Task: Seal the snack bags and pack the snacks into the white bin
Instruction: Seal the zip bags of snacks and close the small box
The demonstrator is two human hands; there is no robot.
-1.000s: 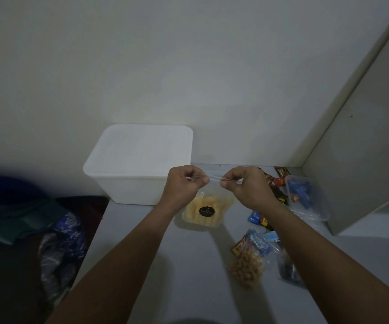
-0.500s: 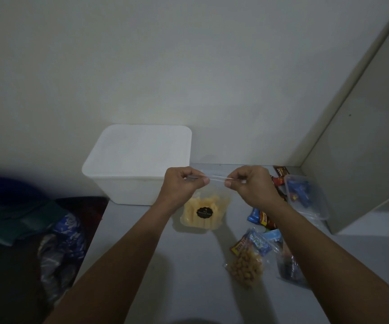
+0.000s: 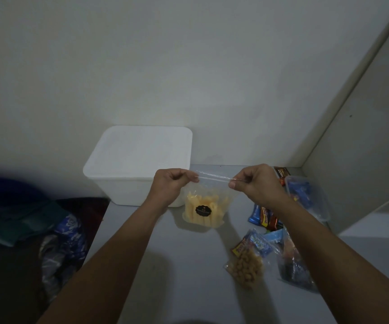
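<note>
Left hand point(image 3: 172, 187): raised above the surface, grip pinched on the left end of the bag's top strip, thumb and fingers closed over it.
Right hand point(image 3: 254, 183): level with the left, grip pinched on the right end of the same strip, knuckles turned toward the camera.
Clear bag point(image 3: 206, 206): held upright between both hands, top edge stretched in a straight line from one pinch to the other; bottom resting on or just above the surface, could not tell which.
Bag contents: pale yellow sticks filling the lower half, dark oval label point(image 3: 204, 210) on the front.
Seal: could not tell whether pressed closed along its length.
White bin point(image 3: 139, 164): stood at the back left of the surface against the wall, just behind the left hand; top looked flat white, lid or open mouth not resolved.
Surface point(image 3: 177, 265): grey, lit dimly.
Bag of round puffs point(image 3: 247, 265): lay flat near the right forearm, well apart from the bin.
Loose wrapped snacks point(image 3: 263, 218): blue and dark packets scattered under and beside the right wrist.
Clear tub point(image 3: 305, 195): at the far right near the cabinet side, blue packets inside.
Cloth pile point(image 3: 25, 220): left of the surface, lower down, dark and blurred.
</note>
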